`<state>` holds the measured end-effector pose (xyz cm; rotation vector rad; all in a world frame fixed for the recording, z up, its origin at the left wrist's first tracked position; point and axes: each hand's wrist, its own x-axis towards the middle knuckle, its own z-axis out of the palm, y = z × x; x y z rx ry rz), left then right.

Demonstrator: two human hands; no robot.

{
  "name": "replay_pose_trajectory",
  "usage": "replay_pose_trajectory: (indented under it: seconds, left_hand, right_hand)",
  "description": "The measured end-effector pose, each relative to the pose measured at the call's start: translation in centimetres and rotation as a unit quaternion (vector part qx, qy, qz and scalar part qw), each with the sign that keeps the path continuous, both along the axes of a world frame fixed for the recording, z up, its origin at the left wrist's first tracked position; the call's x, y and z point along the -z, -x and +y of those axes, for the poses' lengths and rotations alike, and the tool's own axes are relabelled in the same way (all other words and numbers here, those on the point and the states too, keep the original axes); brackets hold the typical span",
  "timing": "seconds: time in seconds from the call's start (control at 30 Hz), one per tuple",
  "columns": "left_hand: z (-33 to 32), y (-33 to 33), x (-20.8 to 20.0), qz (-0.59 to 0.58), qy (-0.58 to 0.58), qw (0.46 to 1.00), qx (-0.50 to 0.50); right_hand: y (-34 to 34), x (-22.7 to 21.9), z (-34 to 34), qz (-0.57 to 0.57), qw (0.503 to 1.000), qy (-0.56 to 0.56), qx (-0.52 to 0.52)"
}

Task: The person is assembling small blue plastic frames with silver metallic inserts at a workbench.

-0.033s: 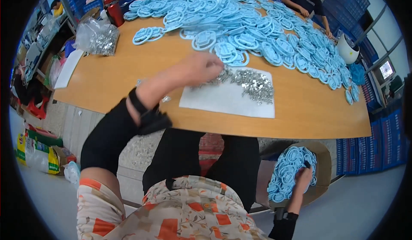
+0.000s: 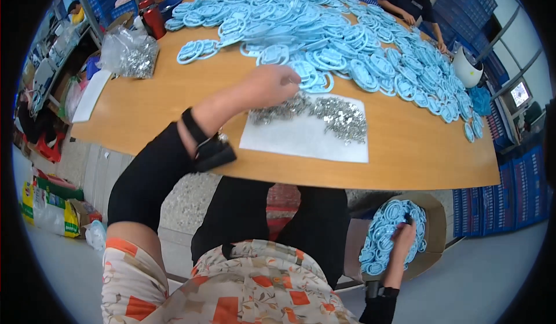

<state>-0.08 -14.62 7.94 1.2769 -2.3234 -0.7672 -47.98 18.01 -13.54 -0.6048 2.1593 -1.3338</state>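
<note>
My left hand (image 2: 271,85) reaches over the table, its fingers drawn together in a pinch. It is at the near edge of a large heap of light blue oval plastic pieces (image 2: 313,34), just above small shiny metal parts (image 2: 343,120) on a white sheet (image 2: 301,144). Whatever lies between its fingertips is too small to make out. Low on the right, my right hand (image 2: 403,240) is curled above a cardboard box (image 2: 437,225) of the same blue pieces (image 2: 382,234). Something small and black (image 2: 409,218) shows at its fingertips; I cannot tell whether it is held or worn.
A plastic bag of metal parts (image 2: 139,57) and a red flask (image 2: 153,20) stand at the table's left. A co-worker (image 2: 411,2) handles pieces at the far right, near a white helmet (image 2: 467,69). Blue crates (image 2: 504,196) are stacked on the right.
My right hand has shifted slightly over the box, and the black thing at its fingertips points further up. The left hand stays pinched at nearly the same spot.
</note>
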Motion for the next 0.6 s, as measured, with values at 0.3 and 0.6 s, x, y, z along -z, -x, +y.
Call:
replay_pose_trajectory:
  seconds: [0.3, 0.6]
  left_hand:
    - [-13.6, 5.2, 5.9, -0.158, 0.060, 0.984, 0.058]
    - [-20.4, 4.7, 6.7, -0.097, 0.098, 0.988, 0.066]
  right_hand:
    - [-13.8, -5.5, -4.6, 0.076, 0.969, 0.035, -0.232]
    - [-16.8, -7.1, -3.1, 0.052, 0.946, 0.066, -0.312]
